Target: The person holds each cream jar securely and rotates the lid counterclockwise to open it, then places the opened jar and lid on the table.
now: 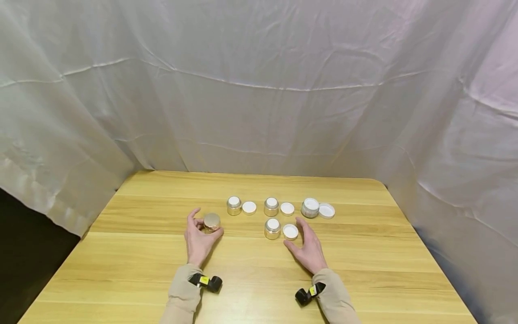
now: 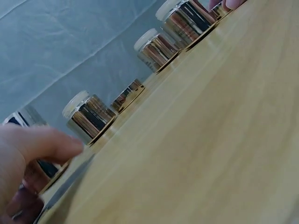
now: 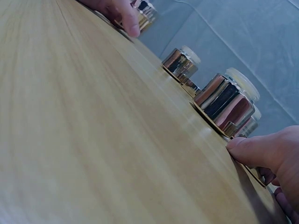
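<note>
My left hand (image 1: pixel 200 240) is around a closed jar with a gold lid (image 1: pixel 212 219), thumb at its near right side and fingers behind it. In the left wrist view the thumb (image 2: pixel 51 144) crosses in front of that jar. My right hand (image 1: pixel 309 252) rests by a loose lid (image 1: pixel 290 231) that lies white inside up; thumb and forefinger spread on either side of it. Just left of the lid stands an uncapped gold jar (image 1: pixel 272 229) with a white top. The right wrist view has the thumb (image 3: pixel 254 149) low beside this jar (image 3: pixel 226 102).
Behind, a row of uncapped jars stands on the wooden table (image 1: pixel 243 279): a left jar (image 1: pixel 234 205), a middle jar (image 1: pixel 271 207) and a wider right jar (image 1: pixel 310 208). Beside each lies a lid, such as the left lid (image 1: pixel 249 208). A grey curtain (image 1: pixel 259 112) encloses the back and sides.
</note>
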`<state>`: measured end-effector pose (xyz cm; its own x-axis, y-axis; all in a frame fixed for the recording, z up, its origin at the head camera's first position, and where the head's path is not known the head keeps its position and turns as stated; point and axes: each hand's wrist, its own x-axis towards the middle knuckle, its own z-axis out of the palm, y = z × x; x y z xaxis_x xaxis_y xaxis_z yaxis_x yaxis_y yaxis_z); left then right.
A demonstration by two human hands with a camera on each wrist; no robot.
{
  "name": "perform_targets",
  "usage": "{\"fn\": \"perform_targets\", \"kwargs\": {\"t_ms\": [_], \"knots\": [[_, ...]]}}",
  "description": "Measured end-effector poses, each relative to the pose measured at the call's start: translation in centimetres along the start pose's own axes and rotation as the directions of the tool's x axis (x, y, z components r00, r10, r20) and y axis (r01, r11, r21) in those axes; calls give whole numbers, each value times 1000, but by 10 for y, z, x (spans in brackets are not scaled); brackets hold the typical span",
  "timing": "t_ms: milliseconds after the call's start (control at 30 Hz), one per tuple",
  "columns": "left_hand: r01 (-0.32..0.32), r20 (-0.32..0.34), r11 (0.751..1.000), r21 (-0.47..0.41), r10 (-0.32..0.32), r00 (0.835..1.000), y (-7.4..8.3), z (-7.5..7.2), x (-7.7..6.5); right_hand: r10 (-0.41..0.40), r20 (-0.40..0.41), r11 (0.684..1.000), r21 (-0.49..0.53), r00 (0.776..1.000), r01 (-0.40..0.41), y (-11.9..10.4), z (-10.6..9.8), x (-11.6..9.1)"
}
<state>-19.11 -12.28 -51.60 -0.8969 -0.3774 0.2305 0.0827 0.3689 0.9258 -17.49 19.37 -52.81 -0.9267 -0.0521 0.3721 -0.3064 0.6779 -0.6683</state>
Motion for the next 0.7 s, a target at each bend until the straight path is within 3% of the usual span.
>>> {"fn": "perform_targets", "kwargs": {"t_ms": [167, 300, 400, 700], "knots": [[51, 60, 985, -167, -41, 997, 1, 3, 1, -10, -3, 1000, -2, 1000, 10, -1, 0, 0], [162, 147, 943, -290, -123, 981, 4, 6, -1, -17, -7, 1000, -4, 1000, 17, 0, 1, -1], [211, 199, 919, -332, -151, 968, 7, 9, -3, -22, -11, 1000, -6, 1000, 22, 1, 1, -1], [187, 302, 897, -400, -64, 951, 12, 15, -11, -19, -13, 1000, -6, 1000, 19, 1, 1, -1]]}}
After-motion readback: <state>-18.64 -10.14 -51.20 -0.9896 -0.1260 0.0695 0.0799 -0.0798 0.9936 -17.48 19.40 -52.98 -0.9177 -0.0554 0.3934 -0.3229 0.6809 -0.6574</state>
